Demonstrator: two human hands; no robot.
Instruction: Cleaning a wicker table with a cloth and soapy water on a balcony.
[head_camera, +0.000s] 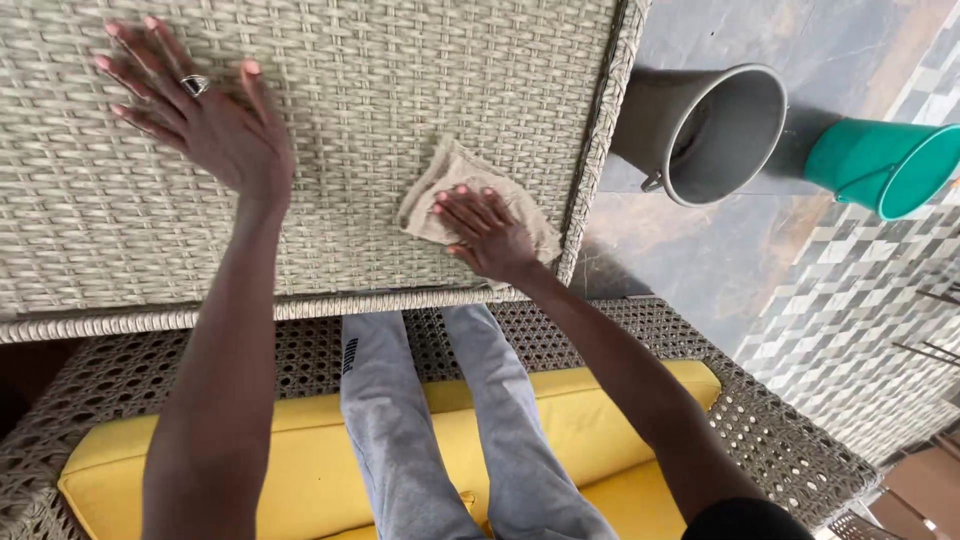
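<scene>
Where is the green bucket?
In the head view, the green bucket lies at the far right on the tiled floor, just right of the grey metal bucket beside the wicker table.

- One view only, the head camera, sitting high on the person and looking steeply down.
- It is facing forward over a woven wicker table (330, 150), close enough that the weave is filling the upper frame.
- Lower frame is taking in the person's own legs and a yellow cushion (290, 440).
- Right edge is catching tiled floor (850, 300), farther off.
</scene>
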